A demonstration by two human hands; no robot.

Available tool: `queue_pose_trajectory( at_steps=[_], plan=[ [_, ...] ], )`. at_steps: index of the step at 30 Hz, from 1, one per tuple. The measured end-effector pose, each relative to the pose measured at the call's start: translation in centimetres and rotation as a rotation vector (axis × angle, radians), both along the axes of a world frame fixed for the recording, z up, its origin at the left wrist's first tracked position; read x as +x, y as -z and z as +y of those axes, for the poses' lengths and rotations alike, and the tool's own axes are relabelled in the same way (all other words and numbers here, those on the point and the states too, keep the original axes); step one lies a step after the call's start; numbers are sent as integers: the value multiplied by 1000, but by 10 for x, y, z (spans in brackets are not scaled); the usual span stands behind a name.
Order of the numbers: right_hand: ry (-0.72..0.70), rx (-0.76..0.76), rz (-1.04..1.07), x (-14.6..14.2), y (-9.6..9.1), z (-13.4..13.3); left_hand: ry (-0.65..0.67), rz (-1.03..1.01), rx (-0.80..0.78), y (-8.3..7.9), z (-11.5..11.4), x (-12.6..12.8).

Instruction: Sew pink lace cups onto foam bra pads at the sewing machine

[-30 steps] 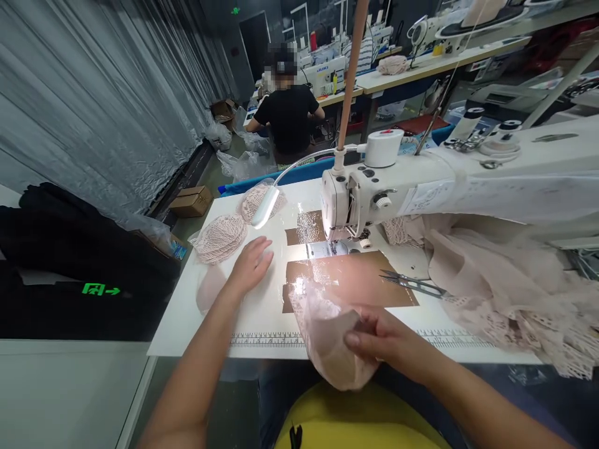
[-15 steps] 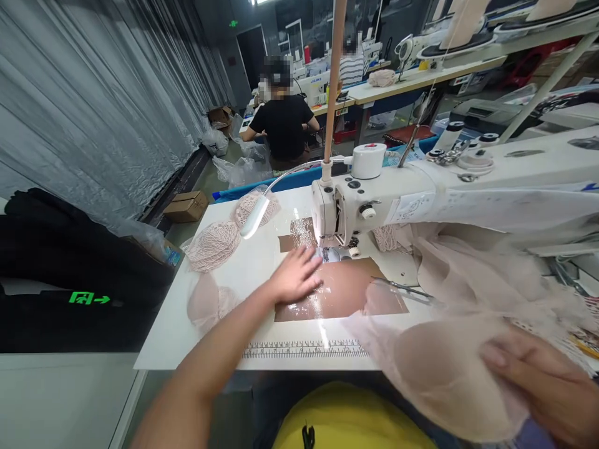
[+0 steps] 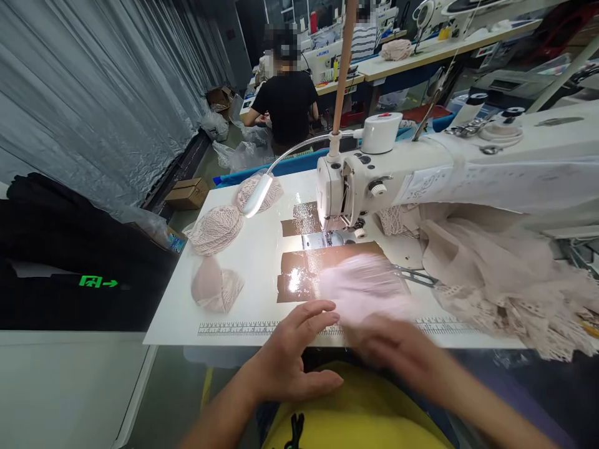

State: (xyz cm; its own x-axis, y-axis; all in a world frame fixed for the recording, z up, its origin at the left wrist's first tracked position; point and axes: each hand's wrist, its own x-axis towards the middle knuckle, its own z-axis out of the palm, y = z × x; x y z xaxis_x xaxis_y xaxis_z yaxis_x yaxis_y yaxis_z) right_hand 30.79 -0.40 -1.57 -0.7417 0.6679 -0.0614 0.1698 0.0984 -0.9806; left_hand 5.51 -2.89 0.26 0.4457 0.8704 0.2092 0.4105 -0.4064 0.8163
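Note:
My left hand (image 3: 290, 355) hovers at the front edge of the white sewing table (image 3: 253, 262), fingers spread, holding nothing. My right hand (image 3: 397, 349) is smeared by motion just to its right. It is at the near edge of a pale pink lace piece (image 3: 365, 287), itself blurred, which lies over the brown patch in front of the needle. Its grip does not show. The white sewing machine (image 3: 355, 181) stands behind, with its lamp (image 3: 255, 198) lit.
Two lace cups (image 3: 216, 229) and a folded cup (image 3: 213, 290) lie at the table's left. Thread snips (image 3: 414, 276) and a heap of beige fabric (image 3: 491, 268) sit to the right. Black cloth (image 3: 56, 237) is piled at the far left. A person in black (image 3: 287, 103) works behind.
My left hand has drawn back from the needle area to the table's front edge. My right hand has swung from the far right to the centre, and the lace piece now lies before the needle.

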Motion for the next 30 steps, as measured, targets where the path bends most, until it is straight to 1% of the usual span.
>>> queue_pose_trajectory(
  at_steps=[2,3,5,7,8,10,11,12,13,14,15,16,17,18,19,20,21,23,25,26,27,28,30],
  plan=[
    [-103,72,-19,-34,-7,10,53,53,-169,-4,-1,1],
    [-125,125,-38,-45,-10,13,60,58,-273,-4,-3,2],
    [-92,247,-78,-51,-16,16,17,35,-440,0,-9,4],
    [18,373,-99,-41,-22,19,-54,10,-515,8,-17,3],
    [101,441,-92,-33,-25,20,-91,10,-523,12,-21,3],
    [332,592,-76,-18,-31,24,-169,25,-507,19,-27,0],
    [462,657,-78,-12,-34,26,-216,26,-495,20,-30,-1],
    [559,694,-80,-9,-37,29,-248,12,-496,19,-31,-2],
    [604,696,-73,-9,-38,32,-253,-25,-513,17,-32,-3],
    [582,649,-67,-11,-38,34,-219,-85,-546,13,-32,-3],
    [498,553,-64,-15,-37,37,-146,-163,-590,9,-31,-4],
    [378,416,-65,-20,-35,40,-41,-254,-641,4,-30,-4],
    [250,246,-66,-26,-31,42,70,-353,-681,-1,-29,-4],
    [135,61,-57,-31,-27,43,158,-447,-702,-6,-27,-5],
    [43,-117,-33,-36,-22,44,208,-521,-703,-10,-24,-5],
    [-28,-272,6,-40,-18,44,214,-564,-687,-13,-20,-7],
    [-86,-392,59,-43,-14,44,178,-570,-649,-14,-15,-8],
    [-188,-565,149,-47,-9,43,48,-475,-509,-14,-2,-11],
    [-265,-684,198,-50,-9,41,-34,-337,-397,-11,14,-13],
    [-280,-721,212,-51,-10,41,-31,-299,-393,-9,21,-13],
    [-268,-733,212,-52,-11,40,3,-292,-440,-6,27,-12],
    [-228,-711,201,-52,-12,41,58,-309,-540,-3,31,-11],
    [-78,-581,158,-53,-12,42,147,-378,-771,3,35,-8]
  ],
)
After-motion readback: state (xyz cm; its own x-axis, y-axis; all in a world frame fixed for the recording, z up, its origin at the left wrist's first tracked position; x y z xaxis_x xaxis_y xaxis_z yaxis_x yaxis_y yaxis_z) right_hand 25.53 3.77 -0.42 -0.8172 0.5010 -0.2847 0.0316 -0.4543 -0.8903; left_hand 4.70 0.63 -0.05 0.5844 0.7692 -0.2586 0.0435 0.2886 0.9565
